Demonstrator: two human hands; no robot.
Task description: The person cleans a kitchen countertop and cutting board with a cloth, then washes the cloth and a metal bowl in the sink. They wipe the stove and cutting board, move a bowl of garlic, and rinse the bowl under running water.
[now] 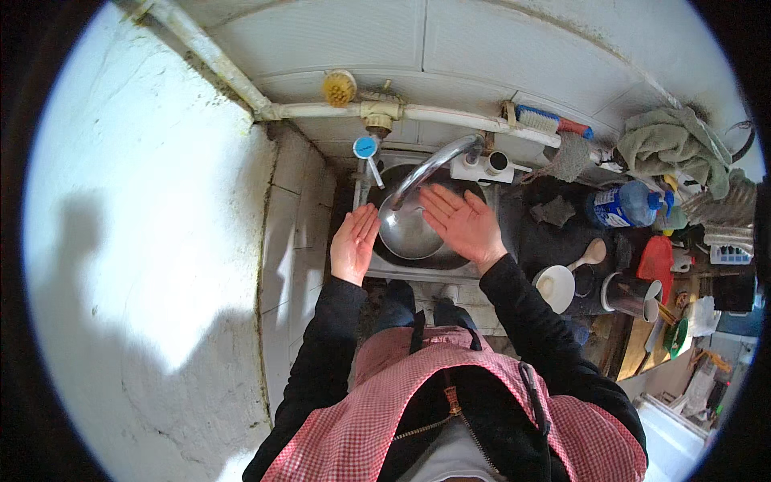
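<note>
My left hand (356, 244) is at the left rim of the sink (421, 274), palm up and wet, with nothing in it. Over the right part of the basin my right hand (461, 220) is spread flat, palm showing, also bare. Between the two hands lies a round metal bowl (415, 238) inside the sink. The curved chrome spout (437, 162) of a white tap (473, 169) reaches down over that bowl. Whether water is running cannot be made out. Behind the sink's left corner stands a valve with a blue round cap (365, 147).
A pipe (446, 114) runs along the tiled wall, with a yellow round brush (340, 88) and a blue-and-red brush (551, 122) on it. Right of the sink are a blue bottle (626, 203), a white bowl (554, 289), a ladle (590, 253) and a metal pot (629, 295). A wall (150, 241) closes the left side.
</note>
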